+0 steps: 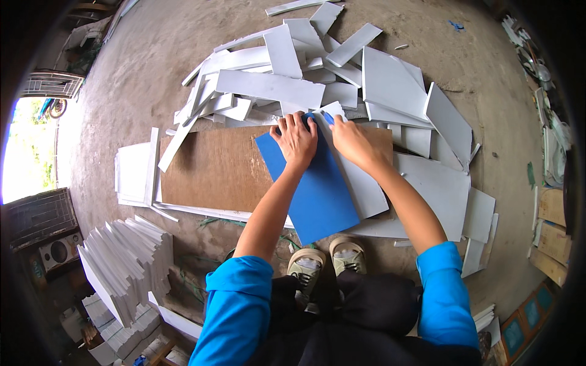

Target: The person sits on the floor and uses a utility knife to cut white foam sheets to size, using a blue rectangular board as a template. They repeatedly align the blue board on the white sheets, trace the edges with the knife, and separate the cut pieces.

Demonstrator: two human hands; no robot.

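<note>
A flat blue board [323, 201] lies slanted over a white foam-like board [366, 183], its near end close to my shoes. My left hand [298, 141] presses on the blue board's far end, fingers bent and spread, holding it down. In my right hand [354, 140] is a blue-handled cutter [328, 118], gripped just right of the blue board's far end. Its blade cannot be made out. Beneath these boards lies a brown wooden plank [213, 168], placed crosswise on larger white sheets [433, 189].
Beyond the plank spreads a heap of white offcuts [268, 88] on the concrete floor [152, 67]. At the lower left stands a stack of white boards [125, 262]. Cardboard boxes [552, 229] are at the right edge. My shoes [348, 256] are close to the sheets.
</note>
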